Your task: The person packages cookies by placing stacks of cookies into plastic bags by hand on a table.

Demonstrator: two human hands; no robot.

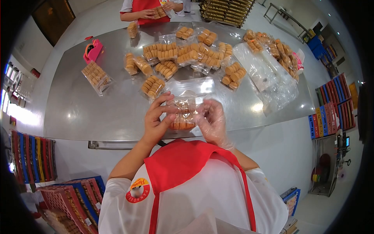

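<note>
Crates (333, 105) in red, blue and yellow stand around a pale-floored room, with a stack of trays (226, 12) beyond the far edge of the metal desk (70, 113). Readable writing is on the wearer's white shirt (218, 195): a round red badge (137, 191) bears "PANADE", its remaining letters unclear, and an orange patch above begins "Pana". Any print on the packs is too small to read.

At the near edge of the desk is the pack (182, 123), clear film around rows of round biscuits. Left hand (156, 119), bare, is half curled, thumb and fingers parted around the pack's left side, gripping it. Right hand (213, 123), in a clear glove, is more closed, its thumb and fingertips pinched at the film on the pack's right edge.

Just beyond the pack lie clear bags (202, 86). Farther across, more packs (191, 52) are clustered, some overlapping. To the left, a pink tape dispenser (92, 50) stands just behind a single pack. To the right, plastic sheeting (265, 78) is spread beside a heap of filled packs. Across the desk, a co-worker (150, 7) in a red apron holds another pack in both hands.
</note>
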